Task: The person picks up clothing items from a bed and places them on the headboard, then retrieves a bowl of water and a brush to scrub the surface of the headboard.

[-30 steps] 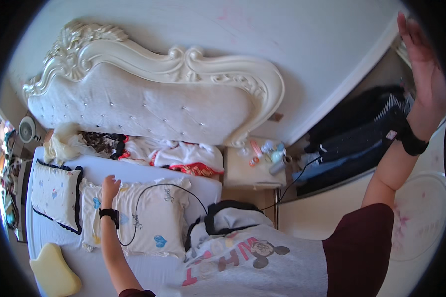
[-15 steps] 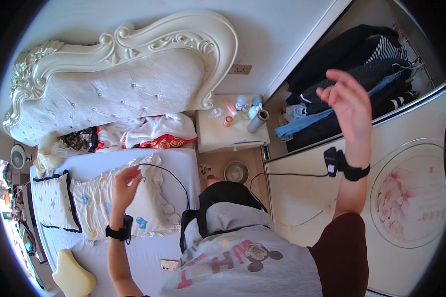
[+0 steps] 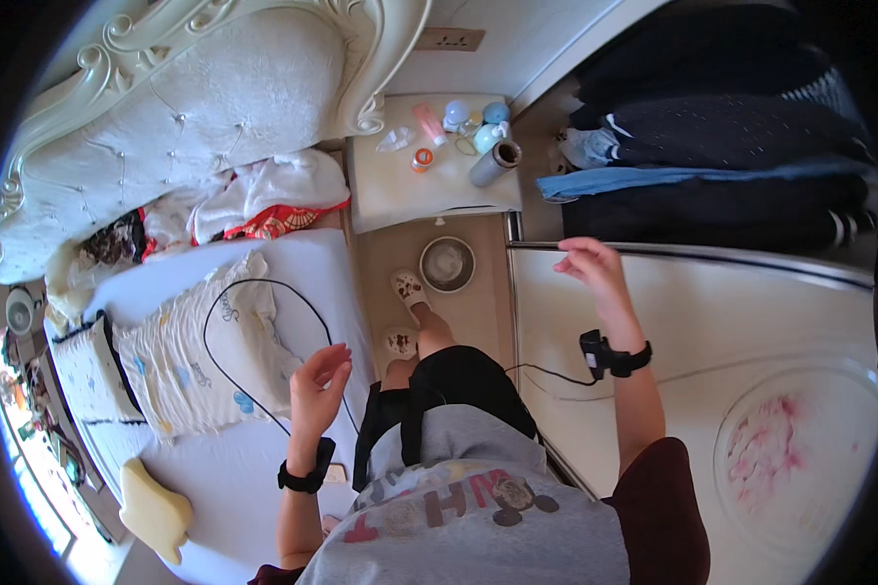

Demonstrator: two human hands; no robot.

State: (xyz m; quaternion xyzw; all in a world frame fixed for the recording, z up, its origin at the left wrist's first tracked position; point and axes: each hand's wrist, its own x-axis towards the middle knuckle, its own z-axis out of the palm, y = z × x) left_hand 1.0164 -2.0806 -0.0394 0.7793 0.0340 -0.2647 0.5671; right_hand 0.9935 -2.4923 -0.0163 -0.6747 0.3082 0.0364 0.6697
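Note:
My left hand (image 3: 319, 387) is raised over the near side of the bed, empty, its fingers loosely bent and the thumb side turned up. Behind it lie a white frilled pillow (image 3: 249, 327) and the looping black cable (image 3: 226, 292) of a device strapped to my left wrist (image 3: 307, 468). My right hand (image 3: 600, 283) hovers in front of the sliding wardrobe door (image 3: 673, 302), its fingers slightly bent and apart, holding nothing. A black device (image 3: 603, 356) is strapped to that wrist too. Dark clothes (image 3: 722, 141) and blue jeans (image 3: 654, 183) hang in the wardrobe's opening beyond it.
A cream nightstand (image 3: 385, 195) holds a grey tumbler (image 3: 494, 166), an orange-lidded jar (image 3: 420, 160), a pink tube (image 3: 429, 125) and other bottles. A metal basin (image 3: 448, 264) sits on the floor near my slippers (image 3: 409, 289). Left are rumpled blankets (image 3: 254, 200) and a yellow pillow (image 3: 154, 509).
My right hand has come down and left, away from the hanging clothes. My left hand has shifted right and lower. The view has tilted, so my feet and slippers now show.

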